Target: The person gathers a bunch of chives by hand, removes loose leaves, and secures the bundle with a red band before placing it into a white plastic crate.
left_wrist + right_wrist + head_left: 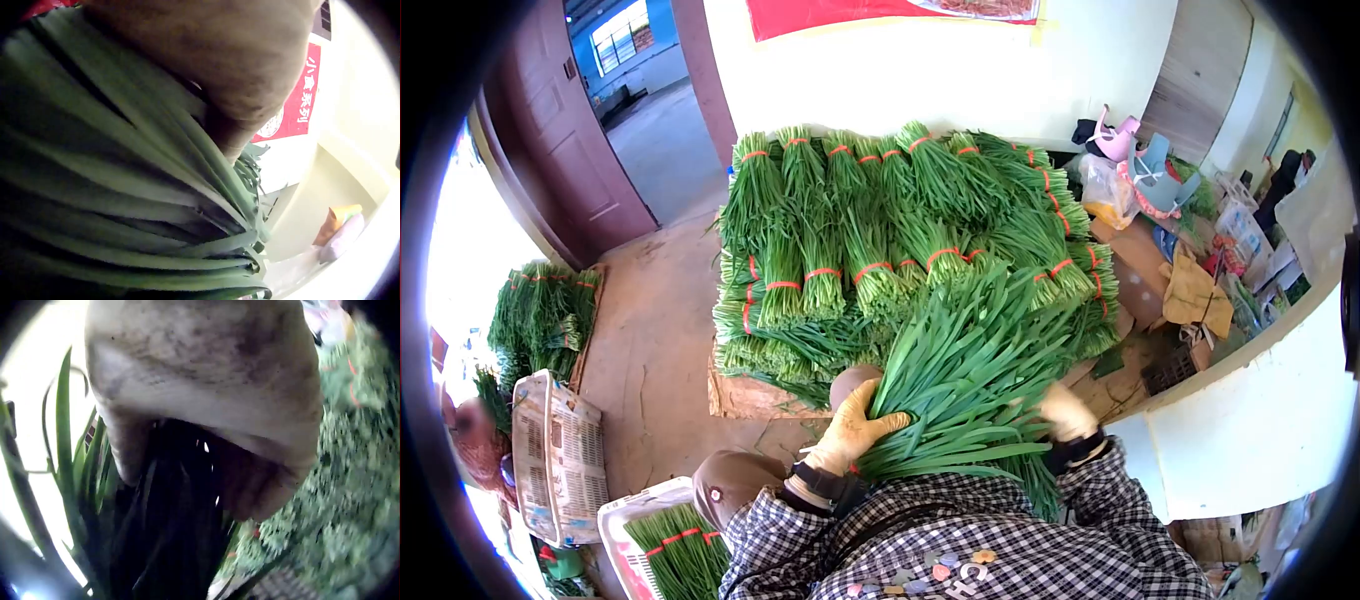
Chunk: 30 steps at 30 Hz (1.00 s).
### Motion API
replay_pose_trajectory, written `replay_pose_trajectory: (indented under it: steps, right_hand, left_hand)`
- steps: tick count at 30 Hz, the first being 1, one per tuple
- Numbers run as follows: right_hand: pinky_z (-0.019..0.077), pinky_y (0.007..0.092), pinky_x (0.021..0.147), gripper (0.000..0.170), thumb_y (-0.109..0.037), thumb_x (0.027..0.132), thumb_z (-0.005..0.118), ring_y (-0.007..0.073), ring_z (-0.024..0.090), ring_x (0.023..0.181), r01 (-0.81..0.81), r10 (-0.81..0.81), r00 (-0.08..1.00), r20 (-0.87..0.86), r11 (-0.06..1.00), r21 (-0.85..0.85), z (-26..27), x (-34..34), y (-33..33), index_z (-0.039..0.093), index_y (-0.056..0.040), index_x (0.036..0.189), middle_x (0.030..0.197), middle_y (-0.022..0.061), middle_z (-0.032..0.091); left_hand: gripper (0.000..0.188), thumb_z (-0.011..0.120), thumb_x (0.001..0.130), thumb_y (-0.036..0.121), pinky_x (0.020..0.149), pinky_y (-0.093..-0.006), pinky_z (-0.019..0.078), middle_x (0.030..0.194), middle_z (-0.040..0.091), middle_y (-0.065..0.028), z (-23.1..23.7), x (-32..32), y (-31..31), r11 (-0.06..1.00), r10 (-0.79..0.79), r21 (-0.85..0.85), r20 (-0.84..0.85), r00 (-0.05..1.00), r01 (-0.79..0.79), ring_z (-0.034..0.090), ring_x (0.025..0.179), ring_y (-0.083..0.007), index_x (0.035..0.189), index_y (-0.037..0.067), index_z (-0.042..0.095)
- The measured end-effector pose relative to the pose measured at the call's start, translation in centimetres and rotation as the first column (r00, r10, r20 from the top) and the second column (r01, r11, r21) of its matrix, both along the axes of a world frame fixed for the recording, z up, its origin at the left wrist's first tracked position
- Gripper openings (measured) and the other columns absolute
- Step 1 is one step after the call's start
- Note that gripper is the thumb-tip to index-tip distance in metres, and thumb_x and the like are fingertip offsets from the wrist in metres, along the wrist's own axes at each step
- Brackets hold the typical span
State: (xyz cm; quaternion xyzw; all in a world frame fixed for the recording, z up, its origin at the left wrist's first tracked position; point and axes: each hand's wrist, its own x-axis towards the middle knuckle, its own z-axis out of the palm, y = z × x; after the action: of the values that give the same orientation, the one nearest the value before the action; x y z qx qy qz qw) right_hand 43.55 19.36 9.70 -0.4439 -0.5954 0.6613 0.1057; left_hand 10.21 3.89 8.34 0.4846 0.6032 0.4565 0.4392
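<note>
A large loose bunch of green garlic chives (970,370) lies across the person's lap, its leaf tips spreading toward the stack. The gloved left hand (850,432) grips its left side, thumb laid over the leaves. In the left wrist view the hand (231,56) arches over long flat leaves (125,187). At the bunch's right side is the gloved right hand (1068,412), blurred in the head view. Up close in the right wrist view, the right hand (206,381) has its fingers and thumb curled round dark leaves; the inside of this grip is in shadow.
Ahead, tied chive bundles (840,250) with red bands are stacked high. Left stand a white basket (560,450), a crate (615,520) holding banded bundles, and more greens (540,315). A white panel (1250,410) borders the right, with bags and cardboard (1200,295) beyond.
</note>
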Motion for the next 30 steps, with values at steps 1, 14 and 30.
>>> replay_pose_trajectory:
  steps: [1,14,30]
  right_hand:
    - [0.0477,0.0396,0.110,0.049,-0.020,0.095,0.074,0.0302,0.062,0.127,-0.002,0.035,0.996,-0.088,0.936,0.352,3.8,-0.9,0.2,0.062,0.0027,0.137,0.136,0.0199,0.066]
    - [0.0563,0.0315,0.073,0.033,-0.010,0.093,0.077,0.0177,0.069,0.078,-0.093,0.043,0.996,0.083,0.471,0.877,12.5,-6.1,1.7,0.072,-0.0131,0.125,0.113,0.0062,0.074]
    - [0.0525,0.0362,0.059,0.027,-0.004,0.084,0.076,0.0260,0.068,0.070,-0.062,0.143,0.986,0.083,-0.148,0.987,14.9,-8.8,-3.5,0.070,-0.0163,0.107,0.088,0.0044,0.072]
  left_hand:
    - [0.072,0.089,0.087,0.018,0.100,-0.0349,0.0528,0.126,0.069,-0.0143,-0.5,0.1,-0.1,1.000,0.018,-0.015,0.022,1.000,-0.018,0.065,0.115,-0.0208,0.143,-0.006,0.052]
    - [0.064,0.086,0.087,0.011,0.101,-0.0334,0.0506,0.123,0.068,-0.0126,-0.1,1.7,-0.3,0.998,-0.002,0.067,0.116,0.993,-0.005,0.063,0.113,-0.0191,0.140,-0.006,0.054]
    - [0.100,0.093,0.076,0.013,0.119,-0.0459,0.0389,0.151,0.046,-0.0185,-0.8,0.7,0.2,0.869,0.325,0.465,-0.280,0.903,-0.169,0.046,0.140,-0.0334,0.159,0.006,0.037]
